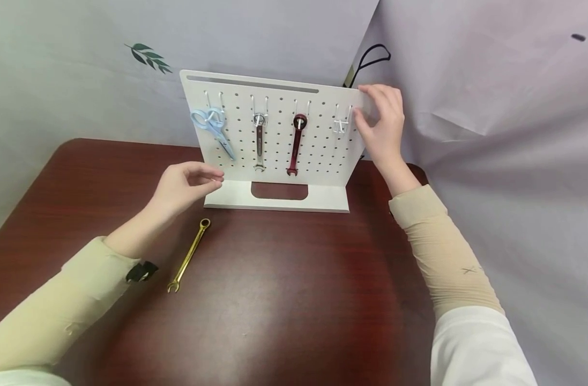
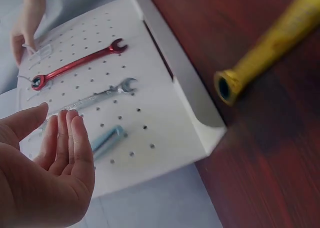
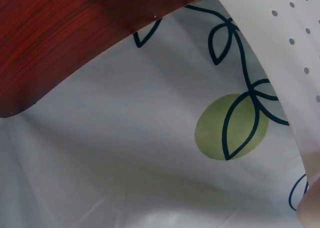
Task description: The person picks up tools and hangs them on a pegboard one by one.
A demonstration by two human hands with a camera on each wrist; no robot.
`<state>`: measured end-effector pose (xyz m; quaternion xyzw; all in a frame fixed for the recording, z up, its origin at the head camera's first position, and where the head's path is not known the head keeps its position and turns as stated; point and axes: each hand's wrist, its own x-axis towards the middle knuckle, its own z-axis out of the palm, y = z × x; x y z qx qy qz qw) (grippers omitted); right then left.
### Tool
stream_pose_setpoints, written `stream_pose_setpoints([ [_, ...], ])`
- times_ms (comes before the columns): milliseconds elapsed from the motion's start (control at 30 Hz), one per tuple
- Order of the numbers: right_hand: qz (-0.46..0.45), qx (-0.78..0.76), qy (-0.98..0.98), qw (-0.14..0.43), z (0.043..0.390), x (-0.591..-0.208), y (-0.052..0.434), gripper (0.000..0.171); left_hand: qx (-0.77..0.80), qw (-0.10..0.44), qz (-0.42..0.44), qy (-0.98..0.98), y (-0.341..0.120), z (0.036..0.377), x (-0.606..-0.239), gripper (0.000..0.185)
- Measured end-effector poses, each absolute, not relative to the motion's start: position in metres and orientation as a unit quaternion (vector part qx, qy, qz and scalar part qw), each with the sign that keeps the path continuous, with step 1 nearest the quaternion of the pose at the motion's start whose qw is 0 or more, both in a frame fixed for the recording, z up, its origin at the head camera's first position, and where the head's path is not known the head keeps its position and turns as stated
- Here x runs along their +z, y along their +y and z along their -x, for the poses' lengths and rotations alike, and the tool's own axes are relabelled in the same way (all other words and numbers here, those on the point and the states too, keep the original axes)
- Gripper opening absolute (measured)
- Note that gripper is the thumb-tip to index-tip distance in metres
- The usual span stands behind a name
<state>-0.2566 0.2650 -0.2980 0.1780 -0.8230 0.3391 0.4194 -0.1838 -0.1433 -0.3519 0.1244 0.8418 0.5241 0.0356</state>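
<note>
A white pegboard stands upright on its base. My right hand holds it at the upper right corner, thumb at the front and fingers at the edge. On its hooks hang light blue scissors, a silver wrench and a red wrench; the rightmost hook carries nothing. My left hand hovers before the lower left of the board with fingers loosely bent, nothing in them. Below it a gold wrench lies on the table, its ring end large in the left wrist view.
The dark red wooden table has a rounded back edge. Pale patterned cloth hangs behind and to the right. A black cord loop shows behind the board's upper right corner.
</note>
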Motion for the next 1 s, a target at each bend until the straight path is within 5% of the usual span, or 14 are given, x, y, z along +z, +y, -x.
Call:
stream_pose_setpoints([
  [1000, -0.179, 0.340, -0.819, 0.426, 0.258, -0.299, 0.264, 0.032, 0.399, 0.096, -0.128, 0.903, -0.194, 0.131, -0.411, 0.025],
])
